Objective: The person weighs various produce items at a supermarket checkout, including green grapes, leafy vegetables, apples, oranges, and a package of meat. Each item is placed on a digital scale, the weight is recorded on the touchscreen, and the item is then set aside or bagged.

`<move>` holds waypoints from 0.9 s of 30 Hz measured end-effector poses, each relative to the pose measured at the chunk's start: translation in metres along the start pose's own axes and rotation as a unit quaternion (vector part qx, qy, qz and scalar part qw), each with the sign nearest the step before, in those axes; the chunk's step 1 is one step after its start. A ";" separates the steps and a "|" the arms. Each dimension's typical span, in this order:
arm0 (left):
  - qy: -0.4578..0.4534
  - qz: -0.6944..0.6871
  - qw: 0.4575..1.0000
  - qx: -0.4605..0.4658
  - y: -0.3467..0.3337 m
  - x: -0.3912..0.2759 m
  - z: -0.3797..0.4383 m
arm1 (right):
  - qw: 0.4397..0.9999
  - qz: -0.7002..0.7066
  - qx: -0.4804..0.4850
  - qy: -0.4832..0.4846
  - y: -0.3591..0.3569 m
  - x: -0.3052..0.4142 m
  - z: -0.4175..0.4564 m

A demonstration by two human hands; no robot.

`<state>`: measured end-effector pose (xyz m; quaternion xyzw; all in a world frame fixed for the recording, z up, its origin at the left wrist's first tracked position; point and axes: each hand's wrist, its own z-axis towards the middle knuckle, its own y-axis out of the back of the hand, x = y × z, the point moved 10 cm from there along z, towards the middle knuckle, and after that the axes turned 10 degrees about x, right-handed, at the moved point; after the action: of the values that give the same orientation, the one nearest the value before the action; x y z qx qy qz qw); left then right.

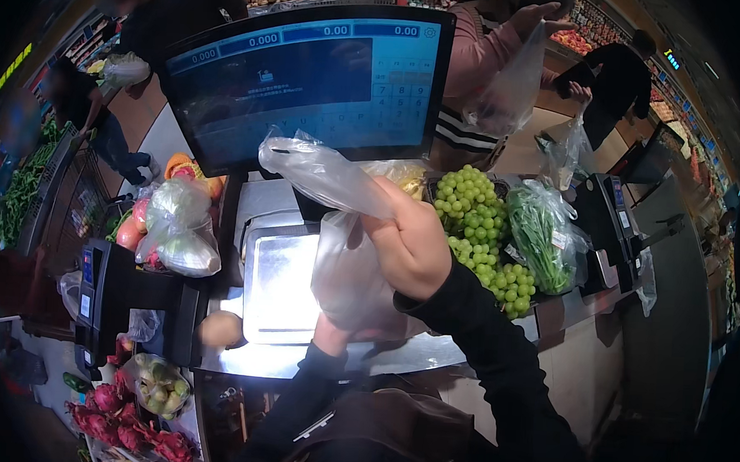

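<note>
My right hand (410, 239) is closed around the gathered neck of a translucent plastic bag (349, 261). The bag's twisted top sticks out to the left of the fist, and its body hangs below; what it contains is hard to make out. My left hand (332, 337) is at the bag's lower part, its fingers mostly hidden behind or under the plastic. Just left of the bag is the steel weighing plate (279, 289) of a scale, shining brightly. A blurred, round tan item (220, 328), maybe a potato, lies by the plate's lower left corner.
A touchscreen monitor (315, 84) stands behind the plate. Green grapes (480, 218) and bagged leafy greens (539, 237) lie to the right, bagged vegetables (179, 227) to the left. Label printers (609, 225) flank the counter. Dragon fruit (128, 419) sits lower left. Across the counter, people hold bags.
</note>
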<state>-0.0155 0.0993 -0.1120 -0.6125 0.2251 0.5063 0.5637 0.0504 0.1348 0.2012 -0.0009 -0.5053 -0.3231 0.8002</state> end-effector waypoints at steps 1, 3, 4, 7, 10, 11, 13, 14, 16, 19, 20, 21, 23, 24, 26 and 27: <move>0.005 0.021 1.000 -0.001 0.022 -0.008 -0.010 | 0.999 0.044 -0.009 -0.003 -0.014 -0.011 0.005; 0.027 0.069 0.997 -0.008 0.066 -0.022 -0.038 | 0.994 0.101 0.016 -0.034 -0.046 -0.038 0.013; 0.040 0.095 0.995 -0.008 0.084 -0.031 -0.049 | 0.995 0.091 0.020 -0.029 -0.055 -0.051 0.015; 0.160 0.220 0.962 -0.019 0.116 -0.053 -0.064 | 0.996 0.088 0.027 -0.022 -0.078 -0.076 0.021; -0.009 0.464 0.886 -0.025 0.122 -0.117 -0.058 | 0.990 0.138 0.004 -0.026 -0.085 -0.085 0.022; -0.070 0.517 0.852 -0.042 0.091 -0.165 -0.051 | 0.994 0.101 0.024 -0.021 -0.089 -0.084 0.021; -0.108 0.432 0.895 0.032 0.044 -0.200 -0.030 | 0.997 0.028 0.068 -0.014 -0.095 -0.077 0.015; -0.125 0.438 0.888 0.065 0.021 -0.215 -0.020 | 0.996 0.049 0.072 -0.023 -0.098 -0.068 0.012; -0.152 0.559 0.808 0.107 -0.007 -0.218 -0.007 | 0.998 0.010 0.055 -0.037 -0.091 -0.063 -0.001; -0.184 0.551 0.802 0.143 -0.010 -0.239 -0.025 | 0.991 0.060 -0.017 -0.122 -0.056 -0.066 -0.033; -0.158 0.469 0.863 0.101 0.007 -0.247 -0.039 | 0.989 0.065 -0.048 -0.120 -0.039 -0.064 -0.045; -0.152 0.440 0.882 0.073 0.022 -0.247 -0.051 | 0.986 0.067 -0.091 -0.122 -0.020 -0.064 -0.061; -0.131 0.380 0.908 0.116 0.038 -0.254 -0.073 | 0.972 -0.113 -0.139 -0.154 0.005 -0.040 -0.072; -0.142 0.300 0.937 0.105 0.061 -0.251 -0.089 | 0.964 -0.160 -0.143 -0.158 0.008 -0.030 -0.075; -0.101 0.377 0.920 0.025 0.084 -0.257 -0.108 | 0.949 -0.220 -0.149 -0.170 0.016 -0.024 -0.089; -0.066 0.491 0.868 -0.028 0.089 -0.267 -0.114 | 0.934 -0.256 -0.150 -0.198 0.020 -0.020 -0.094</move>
<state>-0.1522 -0.1077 0.0633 -0.4038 0.4448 0.7630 0.2386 0.1308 0.1301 0.1456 -0.0551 -0.5820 -0.5825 0.5648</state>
